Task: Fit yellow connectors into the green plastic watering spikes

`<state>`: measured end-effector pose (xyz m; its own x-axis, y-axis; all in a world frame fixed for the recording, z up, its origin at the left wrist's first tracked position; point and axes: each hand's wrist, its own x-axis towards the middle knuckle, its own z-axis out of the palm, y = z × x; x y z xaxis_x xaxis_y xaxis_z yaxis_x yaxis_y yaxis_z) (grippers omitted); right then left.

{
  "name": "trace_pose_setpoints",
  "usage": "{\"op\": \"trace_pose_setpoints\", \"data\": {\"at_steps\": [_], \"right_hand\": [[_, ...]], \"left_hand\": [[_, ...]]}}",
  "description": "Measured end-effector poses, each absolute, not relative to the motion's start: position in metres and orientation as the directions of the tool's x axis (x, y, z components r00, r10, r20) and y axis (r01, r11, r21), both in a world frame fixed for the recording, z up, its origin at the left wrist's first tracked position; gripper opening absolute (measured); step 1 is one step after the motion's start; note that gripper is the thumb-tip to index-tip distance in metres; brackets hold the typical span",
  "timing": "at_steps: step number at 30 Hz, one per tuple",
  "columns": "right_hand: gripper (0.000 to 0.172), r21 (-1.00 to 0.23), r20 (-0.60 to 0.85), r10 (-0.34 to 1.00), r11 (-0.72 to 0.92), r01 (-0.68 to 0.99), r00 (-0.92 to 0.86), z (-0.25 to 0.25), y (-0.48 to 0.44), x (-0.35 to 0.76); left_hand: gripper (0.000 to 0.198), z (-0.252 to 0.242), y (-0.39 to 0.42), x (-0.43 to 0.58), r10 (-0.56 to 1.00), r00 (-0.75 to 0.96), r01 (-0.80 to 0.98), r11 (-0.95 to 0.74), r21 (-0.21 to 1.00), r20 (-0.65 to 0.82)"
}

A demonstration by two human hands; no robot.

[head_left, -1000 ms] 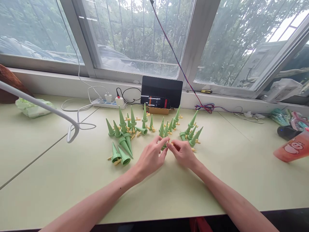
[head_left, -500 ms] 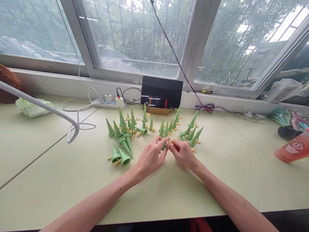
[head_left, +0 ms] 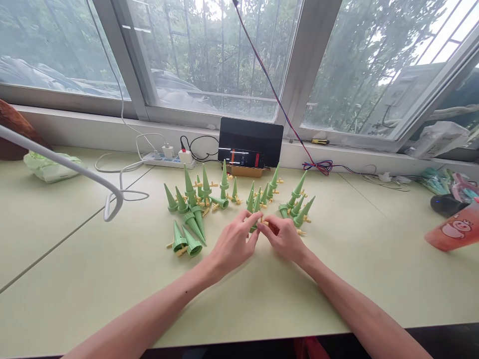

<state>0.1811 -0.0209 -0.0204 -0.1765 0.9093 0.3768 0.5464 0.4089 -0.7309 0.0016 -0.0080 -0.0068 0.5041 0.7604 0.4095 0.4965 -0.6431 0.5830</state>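
My left hand (head_left: 235, 243) and my right hand (head_left: 285, 238) meet at the middle of the pale green table (head_left: 93, 279). Between the fingertips of both sits a green plastic cone (head_left: 256, 211) with a small yellow piece (head_left: 264, 221) at its base. The left fingers pinch the cone's base; the right fingers pinch the yellow piece. Several more green cones with yellow pieces stand or lie behind and to the left (head_left: 190, 209) and to the right (head_left: 297, 204).
A dark tablet (head_left: 250, 134) with a phone (head_left: 245, 158) in front leans against the window sill. A power strip (head_left: 168, 158) and white cables (head_left: 119, 194) lie at the left, an orange pouch (head_left: 454, 230) and clutter at the right.
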Motion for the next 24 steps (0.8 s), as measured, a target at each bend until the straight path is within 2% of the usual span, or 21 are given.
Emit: {"op": "trace_pose_setpoints", "data": {"at_steps": [8,15,24], "right_hand": [[0.047,-0.727,0.379,0.909,0.409,0.551,-0.175,-0.0204,-0.0196,0.1806],[0.036,-0.719,0.383,0.906,0.415,0.557,-0.18,-0.0202,-0.0205,0.1809],[0.051,-0.726,0.375,0.912,0.401,0.559,-0.167,-0.0205,-0.0193,0.1808]], "left_hand": [[0.027,-0.0071,-0.0094,0.0016,0.759,0.505,0.495,-0.645,0.582,0.411],[0.033,-0.0073,-0.0081,0.0013,0.753,0.504,0.497,-0.654,0.571,0.423],[0.028,-0.0067,-0.0086,0.0021,0.747,0.503,0.499,-0.661,0.56,0.434]]}}
